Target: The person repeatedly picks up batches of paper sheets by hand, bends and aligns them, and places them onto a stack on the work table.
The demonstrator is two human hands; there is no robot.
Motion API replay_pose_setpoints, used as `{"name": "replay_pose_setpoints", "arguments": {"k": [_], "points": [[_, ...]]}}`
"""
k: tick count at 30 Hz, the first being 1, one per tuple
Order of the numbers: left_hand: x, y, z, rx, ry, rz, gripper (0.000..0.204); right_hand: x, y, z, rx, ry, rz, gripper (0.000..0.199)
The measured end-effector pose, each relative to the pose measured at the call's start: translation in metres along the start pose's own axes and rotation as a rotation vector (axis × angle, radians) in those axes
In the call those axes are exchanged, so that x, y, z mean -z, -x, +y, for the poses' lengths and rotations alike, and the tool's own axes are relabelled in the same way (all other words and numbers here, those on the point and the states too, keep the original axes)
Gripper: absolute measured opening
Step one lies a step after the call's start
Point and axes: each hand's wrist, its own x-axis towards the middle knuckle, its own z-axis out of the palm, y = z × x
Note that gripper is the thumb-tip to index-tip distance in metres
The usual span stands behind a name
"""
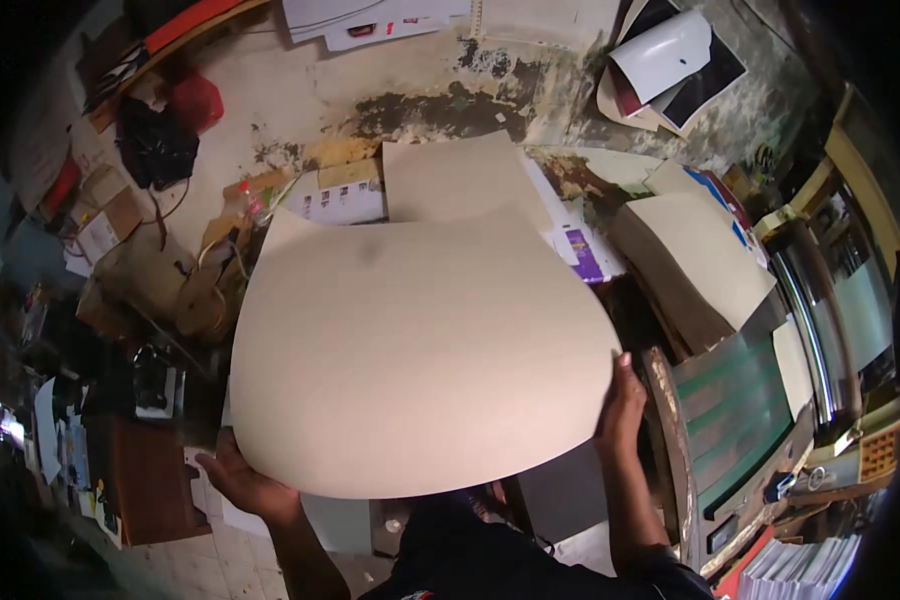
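A large beige sheet of cardboard (420, 350) fills the middle of the view, bowed along its near edge, and I hold it between both hands. My left hand (250, 485) supports the near left corner; its fingers go under the sheet out of sight, and the thumb sticks out to the left. At the right edge, my right hand (622, 405) grips the sheet with the thumb up along the side and the other fingers mostly hidden. Beyond the far edge lies another beige sheet (460, 180), partly covered. Whether the held board is one sheet or several, I cannot tell.
A stack of beige boards (705, 250) sits at the back right. Nearer on the right is a machine with a green bed (735, 420) and a metal roller (810, 320). A brown wooden box (155, 480) stands at left. A stained wall (420, 80) closes off the back.
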Motion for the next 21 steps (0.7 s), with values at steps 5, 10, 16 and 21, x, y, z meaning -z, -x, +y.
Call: {"name": "replay_pose_setpoints", "arguments": {"k": [5, 10, 16, 21], "points": [[-0.083, -0.083, -0.079, -0.016, 0.093, -0.048, 0.064, -0.025, -0.138, -0.031, 0.260, 0.037, 0.079, 0.047], [-0.119, -0.203, -0.217, -0.220, -0.067, -0.013, 0.035, -0.101, -0.291, -0.024, 0.361, 0.017, 0.199, 0.043], [-0.121, -0.270, -0.395, -0.105, -0.861, 0.003, 0.045, -0.087, -0.466, 0.115, 0.232, 0.582, 0.179, 0.053], [-0.060, -0.294, -0.495, 0.382, -1.458, -0.167, 0.044, -0.066, -0.532, 0.202, -0.137, 1.274, -0.029, 0.064]]}}
